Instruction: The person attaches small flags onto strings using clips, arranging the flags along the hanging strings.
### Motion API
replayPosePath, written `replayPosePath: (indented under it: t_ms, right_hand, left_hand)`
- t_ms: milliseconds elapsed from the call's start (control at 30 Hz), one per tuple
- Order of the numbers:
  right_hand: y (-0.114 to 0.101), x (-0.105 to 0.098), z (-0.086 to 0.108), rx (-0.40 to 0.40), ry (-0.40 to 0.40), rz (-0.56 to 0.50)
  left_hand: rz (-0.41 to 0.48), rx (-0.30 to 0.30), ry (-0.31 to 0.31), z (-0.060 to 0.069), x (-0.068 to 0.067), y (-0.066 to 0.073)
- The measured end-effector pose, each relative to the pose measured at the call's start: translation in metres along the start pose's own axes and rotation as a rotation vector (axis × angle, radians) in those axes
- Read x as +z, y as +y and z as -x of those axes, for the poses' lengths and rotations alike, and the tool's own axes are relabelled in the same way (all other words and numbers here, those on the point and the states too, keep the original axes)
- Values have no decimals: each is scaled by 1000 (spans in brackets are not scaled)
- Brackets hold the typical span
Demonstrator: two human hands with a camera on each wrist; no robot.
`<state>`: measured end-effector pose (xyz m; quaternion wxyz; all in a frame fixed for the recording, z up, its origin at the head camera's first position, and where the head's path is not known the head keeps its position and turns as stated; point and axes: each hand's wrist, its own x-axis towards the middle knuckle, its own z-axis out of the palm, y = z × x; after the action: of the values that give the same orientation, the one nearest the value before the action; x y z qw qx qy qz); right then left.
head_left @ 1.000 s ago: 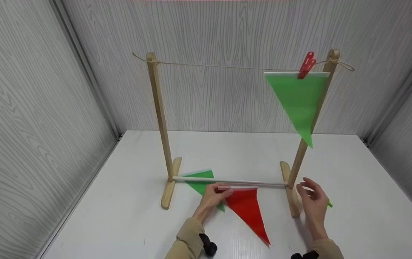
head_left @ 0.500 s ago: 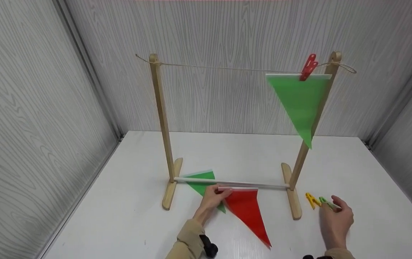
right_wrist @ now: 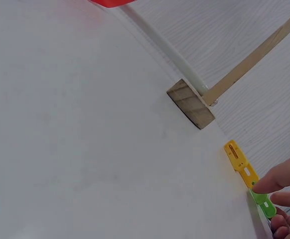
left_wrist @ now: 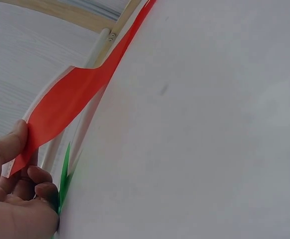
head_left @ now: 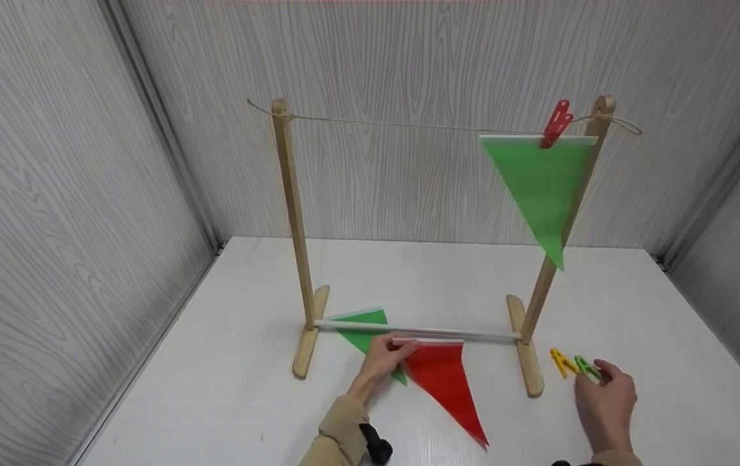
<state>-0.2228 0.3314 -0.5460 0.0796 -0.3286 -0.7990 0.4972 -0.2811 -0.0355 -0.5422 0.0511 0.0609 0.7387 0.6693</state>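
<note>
My left hand (head_left: 380,359) pinches the white-edged top left corner of a red pennant (head_left: 444,372) between thumb and fingers. In the left wrist view the red pennant (left_wrist: 60,99) bends away from the thumb. Partly beneath that hand, a green pennant (head_left: 362,319) lies on the table under the stand's white crossbar. At the right, my right hand (head_left: 608,398) holds a green clothespin (head_left: 585,365) in its fingertips, low at the tabletop. A yellow clothespin (right_wrist: 242,164) lies right beside it in the right wrist view.
A wooden stand has a left post (head_left: 293,213) and a right post (head_left: 541,285) with a string (head_left: 396,122) tied between their tops. Another green pennant (head_left: 538,188) hangs near the right end, clipped by a red clothespin (head_left: 557,124). Grey panels (head_left: 409,52) enclose the white table.
My right hand has moved right and down from beside the right post's foot to the green clothespin, bringing the yellow one into sight. The left hand keeps its hold on the red pennant.
</note>
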Motion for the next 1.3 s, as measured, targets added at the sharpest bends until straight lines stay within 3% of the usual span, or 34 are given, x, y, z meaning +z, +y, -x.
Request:
replayPosePath:
  t_ms: [467,700,800,1300]
  right_hand:
    - [3,0,1,-53,12,56]
    - [6,-3,3,-218,77,114]
    - [7,-3,4,-246,86,113]
    - [5,4,7,-181,136,8]
  left_hand:
    - [-12,-9,-14,2,-1,2]
    - [-16,31,-12,0,-1,0]
    - [-18,24,-10,0,0,0]
    - [-36,21,-12,0,-1,1]
